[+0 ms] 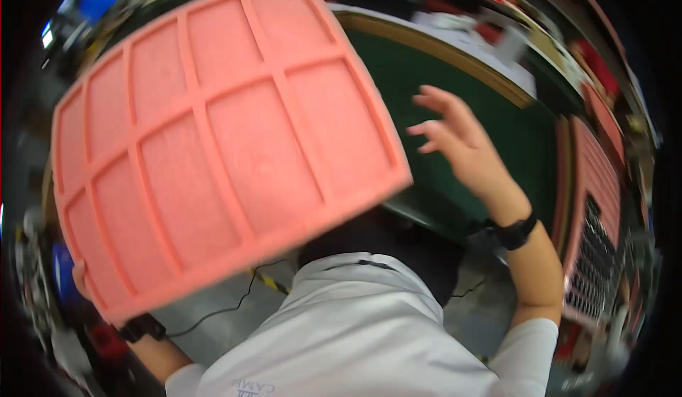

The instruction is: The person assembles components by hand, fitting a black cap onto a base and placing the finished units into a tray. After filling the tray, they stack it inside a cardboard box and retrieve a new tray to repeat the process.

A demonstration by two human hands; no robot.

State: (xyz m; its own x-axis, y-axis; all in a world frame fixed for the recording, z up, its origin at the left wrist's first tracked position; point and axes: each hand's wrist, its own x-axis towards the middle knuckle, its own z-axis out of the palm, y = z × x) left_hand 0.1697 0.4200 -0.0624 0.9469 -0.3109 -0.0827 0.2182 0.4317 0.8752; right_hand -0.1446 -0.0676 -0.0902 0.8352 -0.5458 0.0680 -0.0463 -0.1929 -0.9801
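A large pink tray [259, 159], divided by raised ribs into two rows of shallow compartments, is tilted up at the left, and no parts show in it. My left hand [80, 280] grips its lower left edge; only a bit of the fingers shows, the rest being behind the tray. To the right of the tray, my right hand [462, 141] is raised over the green work surface, fingers apart and holding nothing. A gap separates it from the tray's right edge.
The green work surface [497, 123] has a wooden border [433, 45] along its far side. Another pink tray [593, 237] with rows of black parts stands at the right. A dark cable [241, 301] lies on the floor. A person in red [595, 67] is at the far right.
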